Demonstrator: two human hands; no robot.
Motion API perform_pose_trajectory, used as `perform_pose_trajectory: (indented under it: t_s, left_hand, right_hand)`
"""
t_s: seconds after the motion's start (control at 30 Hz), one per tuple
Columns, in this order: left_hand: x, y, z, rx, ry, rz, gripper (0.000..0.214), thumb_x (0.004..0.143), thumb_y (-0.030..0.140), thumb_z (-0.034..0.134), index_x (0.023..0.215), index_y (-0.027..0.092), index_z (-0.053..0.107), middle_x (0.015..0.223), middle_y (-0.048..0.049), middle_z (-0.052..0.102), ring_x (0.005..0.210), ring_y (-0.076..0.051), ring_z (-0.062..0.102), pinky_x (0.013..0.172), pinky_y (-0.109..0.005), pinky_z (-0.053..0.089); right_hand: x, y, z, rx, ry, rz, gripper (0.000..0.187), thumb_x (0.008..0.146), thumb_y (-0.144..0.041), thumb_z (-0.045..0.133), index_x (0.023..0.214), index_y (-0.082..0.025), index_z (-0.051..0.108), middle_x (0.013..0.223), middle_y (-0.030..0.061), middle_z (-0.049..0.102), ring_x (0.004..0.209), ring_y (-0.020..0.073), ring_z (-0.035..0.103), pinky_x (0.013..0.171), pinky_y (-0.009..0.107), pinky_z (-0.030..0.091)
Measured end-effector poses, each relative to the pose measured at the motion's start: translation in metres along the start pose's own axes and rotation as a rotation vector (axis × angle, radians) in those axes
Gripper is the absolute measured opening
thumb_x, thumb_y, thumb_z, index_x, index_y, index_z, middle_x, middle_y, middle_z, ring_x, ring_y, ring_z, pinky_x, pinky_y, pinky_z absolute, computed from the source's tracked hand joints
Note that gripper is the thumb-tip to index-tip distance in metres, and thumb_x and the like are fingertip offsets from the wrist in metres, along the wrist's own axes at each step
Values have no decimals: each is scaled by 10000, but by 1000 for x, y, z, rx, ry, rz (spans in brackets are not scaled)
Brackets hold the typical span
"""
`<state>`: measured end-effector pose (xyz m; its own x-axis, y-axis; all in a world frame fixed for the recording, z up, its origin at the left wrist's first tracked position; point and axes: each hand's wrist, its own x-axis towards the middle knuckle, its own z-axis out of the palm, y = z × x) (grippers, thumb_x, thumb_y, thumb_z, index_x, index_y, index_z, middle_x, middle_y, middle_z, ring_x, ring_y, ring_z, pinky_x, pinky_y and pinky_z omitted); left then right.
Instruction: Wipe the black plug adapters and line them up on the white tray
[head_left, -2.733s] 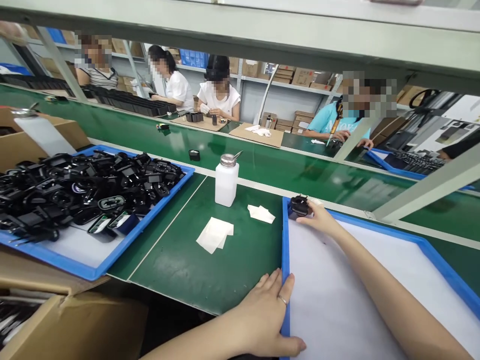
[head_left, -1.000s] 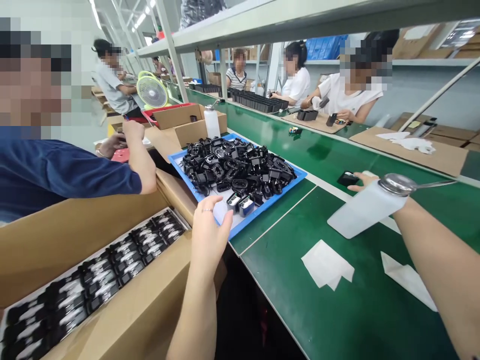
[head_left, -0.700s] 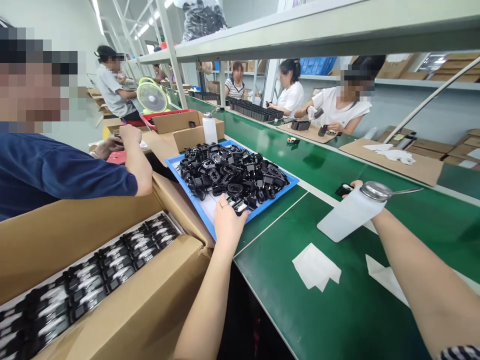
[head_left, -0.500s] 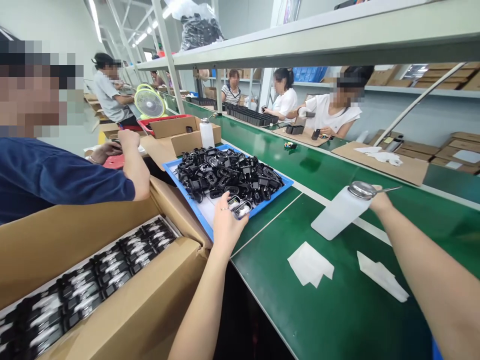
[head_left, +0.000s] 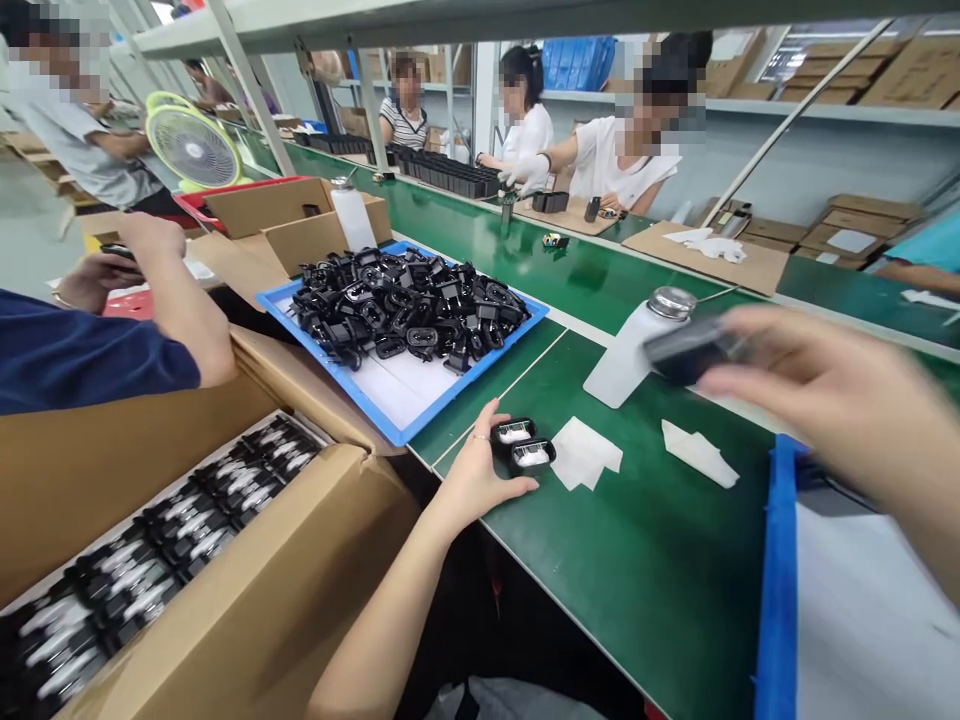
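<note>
The left hand [head_left: 480, 475] closes loosely on 2 black parts [head_left: 523, 447] on the green mat [head_left: 645, 560], their long axes toward 2 o'clock. Further, at 1 o'clock, the blurred right hand [head_left: 832, 390] pinches 1 dark part [head_left: 684, 352] beside the white bottle [head_left: 628, 350].

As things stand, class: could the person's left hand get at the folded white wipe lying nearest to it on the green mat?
Probably yes. The left hand rests on the green mat right beside the white wipe with nothing between, but it already holds two black parts, so its fingers are occupied.
</note>
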<state>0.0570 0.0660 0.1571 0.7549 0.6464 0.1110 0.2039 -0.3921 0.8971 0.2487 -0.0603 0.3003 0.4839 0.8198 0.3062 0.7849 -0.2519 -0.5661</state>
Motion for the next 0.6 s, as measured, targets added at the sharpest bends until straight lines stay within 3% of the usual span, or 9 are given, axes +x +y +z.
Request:
perform_pose_trajectory:
  t_s: [0.1, 0.17, 0.33, 0.5, 0.6]
  left_hand:
    - [-6, -2, -8, 7, -44, 15, 984, 520, 316, 659, 1245, 204, 2, 1230, -97, 308, 1123, -207, 311, 939, -361, 257]
    - [-11, -1, -12, 28, -86, 18, 1015, 517, 334, 661, 1251, 206, -28, 1260, -108, 264, 1154, -210, 265, 960, -367, 220]
    - [-22, 1, -14, 75, -99, 63, 1067, 479, 381, 677, 1257, 206, -32, 1317, -106, 121, 1203, -227, 127, 986, -367, 166]
    - [-25, 1, -10, 159, -74, 41, 1084, 473, 393, 679, 1255, 209, -50, 1327, -95, 77, 1207, -226, 105, 990, -357, 168]
    - [-26, 3, -10, 193, -51, 55, 1052, 483, 385, 678, 1250, 224, -24, 1327, -95, 74, 1206, -226, 109, 987, -358, 179]
  right_hand:
    - [-39, -8, 47, 4, -413, -171, 250, 688, -328, 514, 927, -255, 502, 838, 2, 556, 666, 158, 514, 599, 284, 436]
    - [-54, -4, 72, -28, -541, -171, 259, 696, -266, 495, 954, -247, 491, 846, 10, 554, 678, 163, 518, 615, 286, 435]
    - [-58, 6, 100, -64, -592, -94, 328, 679, -222, 518, 1003, -223, 468, 852, 42, 527, 674, 161, 521, 614, 285, 431]
    - [-49, 12, 88, -32, -658, -24, 536, 664, -256, 545, 1142, -194, 310, 795, 26, 538, 662, 163, 527, 626, 292, 432]
    - [-46, 19, 78, -210, -637, -24, 474, 714, -290, 484, 1148, -183, 327, 798, 47, 532, 693, 185, 527, 612, 304, 430]
